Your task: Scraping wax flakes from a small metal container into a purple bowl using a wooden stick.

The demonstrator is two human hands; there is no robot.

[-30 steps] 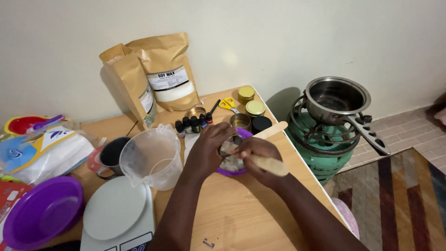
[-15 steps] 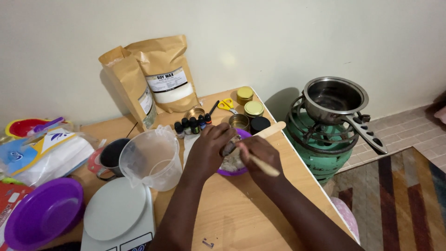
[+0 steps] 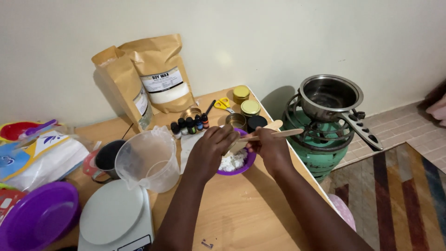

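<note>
Wooden surface (image 3: 241, 209) against a pale wall. Small purple bowl (image 3: 246, 165) of white flakes sits mid-surface beside a clear jug (image 3: 148, 160). Left hand (image 3: 211, 148) grips something above the bowl; right hand (image 3: 269, 144) grips a wooden stick (image 3: 278, 134).

Both forearms are bare to the frame's edge, the left hand (image 3: 210, 151) and right hand (image 3: 271, 148) ungloved.
</note>
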